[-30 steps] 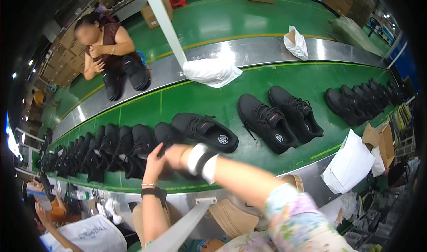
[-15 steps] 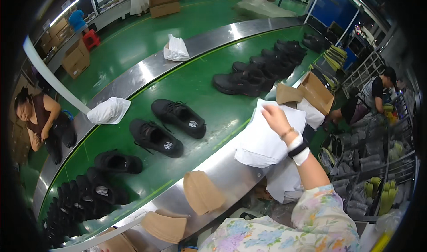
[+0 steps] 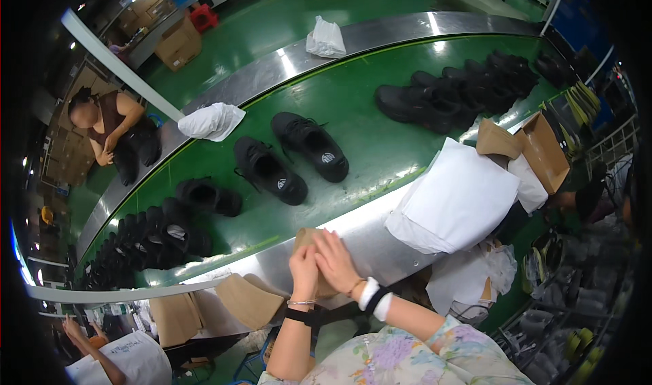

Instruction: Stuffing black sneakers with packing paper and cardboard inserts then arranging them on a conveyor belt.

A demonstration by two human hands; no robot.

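Note:
My left hand (image 3: 303, 271) and my right hand (image 3: 335, 265) meet over a curved brown cardboard piece (image 3: 305, 236) on the metal edge of the line. The left fingers are curled in; what they hold, if anything, is hidden. My right hand lies against them with its fingers stretched out. Beyond my hands, a pair of black lace-up shoes, one shoe (image 3: 270, 171) and its mate (image 3: 311, 147), rests on the green belt (image 3: 367, 161). To the right of my hands lies a stack of white paper sheets (image 3: 458, 195).
More brown cardboard pieces (image 3: 248, 300) lie at left along the metal edge. Rows of black shoes stand left (image 3: 146, 239) and right (image 3: 455, 99) on the belt. An open carton (image 3: 543, 154) stands beyond the paper. Across the belt sits a co-worker (image 3: 115, 127); white-wrapped bundles (image 3: 212, 121) lie on the far rail.
My right hand has left the paper stack and come left to meet my left hand, which has come into view, over the cardboard piece. The view has shifted, so the scene sits farther right.

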